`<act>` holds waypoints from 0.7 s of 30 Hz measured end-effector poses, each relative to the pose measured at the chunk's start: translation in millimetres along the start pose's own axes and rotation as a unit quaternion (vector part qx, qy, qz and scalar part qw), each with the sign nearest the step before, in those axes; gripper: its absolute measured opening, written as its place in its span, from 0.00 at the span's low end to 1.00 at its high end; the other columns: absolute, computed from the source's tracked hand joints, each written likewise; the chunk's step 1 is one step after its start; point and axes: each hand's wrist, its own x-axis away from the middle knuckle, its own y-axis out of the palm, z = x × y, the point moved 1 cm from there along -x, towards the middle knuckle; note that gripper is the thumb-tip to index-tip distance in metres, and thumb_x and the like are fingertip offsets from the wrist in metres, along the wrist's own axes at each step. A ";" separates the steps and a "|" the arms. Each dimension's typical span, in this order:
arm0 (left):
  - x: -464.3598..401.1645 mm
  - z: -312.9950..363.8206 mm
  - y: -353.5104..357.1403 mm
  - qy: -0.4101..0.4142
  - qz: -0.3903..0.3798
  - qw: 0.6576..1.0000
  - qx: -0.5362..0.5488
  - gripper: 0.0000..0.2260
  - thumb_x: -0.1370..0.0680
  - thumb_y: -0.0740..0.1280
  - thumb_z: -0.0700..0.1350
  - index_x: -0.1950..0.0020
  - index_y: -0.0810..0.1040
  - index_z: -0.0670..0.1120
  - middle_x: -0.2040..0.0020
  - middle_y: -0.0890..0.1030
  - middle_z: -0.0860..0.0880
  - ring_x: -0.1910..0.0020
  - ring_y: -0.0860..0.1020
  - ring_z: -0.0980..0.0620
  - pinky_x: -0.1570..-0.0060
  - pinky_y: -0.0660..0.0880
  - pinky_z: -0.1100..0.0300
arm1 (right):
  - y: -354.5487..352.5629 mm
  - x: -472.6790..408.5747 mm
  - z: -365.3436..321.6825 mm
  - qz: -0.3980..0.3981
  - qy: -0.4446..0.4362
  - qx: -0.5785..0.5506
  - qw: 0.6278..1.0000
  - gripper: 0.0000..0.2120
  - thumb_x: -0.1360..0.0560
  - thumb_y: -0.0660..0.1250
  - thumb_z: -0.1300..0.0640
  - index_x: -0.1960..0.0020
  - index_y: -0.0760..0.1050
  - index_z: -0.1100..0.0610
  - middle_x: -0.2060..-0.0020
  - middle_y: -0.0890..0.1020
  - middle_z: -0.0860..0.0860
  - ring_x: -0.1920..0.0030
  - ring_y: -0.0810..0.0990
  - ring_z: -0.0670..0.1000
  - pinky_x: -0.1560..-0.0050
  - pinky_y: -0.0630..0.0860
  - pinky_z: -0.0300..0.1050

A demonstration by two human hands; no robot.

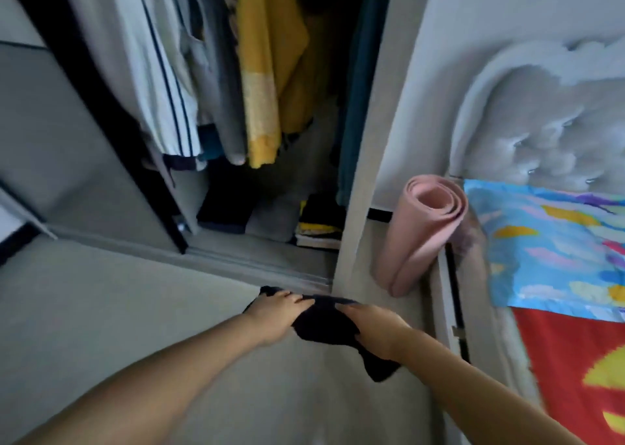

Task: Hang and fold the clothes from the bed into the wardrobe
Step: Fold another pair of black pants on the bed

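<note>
Hanging garments, among them a yellow knitted top (260, 83), are filling the open wardrobe's upper space. Folded stacks, including a black folded pile (226, 215), are occupying the wardrobe floor (250, 252), leaving its front strip free. A rolled pink foam mat (419, 238) is standing beside the grey wardrobe side panel (365, 160).

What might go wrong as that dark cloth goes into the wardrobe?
One end of the dark garment dangles below the right hand, so the fold may come undone. The left hand grips only its other edge. The folded stack on the wardrobe floor looks uneven and could topple if more is added.

no readable text, no labels, no brands, no numbers anywhere in view
</note>
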 end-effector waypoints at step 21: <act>-177.8 -310.4 55.9 -0.102 -0.117 0.984 0.091 0.24 0.23 0.58 0.35 0.28 0.66 0.50 0.36 0.75 0.46 0.38 0.75 0.45 0.44 0.73 0.54 | 2.6 -391.1 -8.8 -0.118 -0.068 -0.120 0.983 0.30 0.21 0.57 0.62 0.22 0.52 0.51 0.24 0.60 0.53 0.26 0.62 0.55 0.28 0.58 0.43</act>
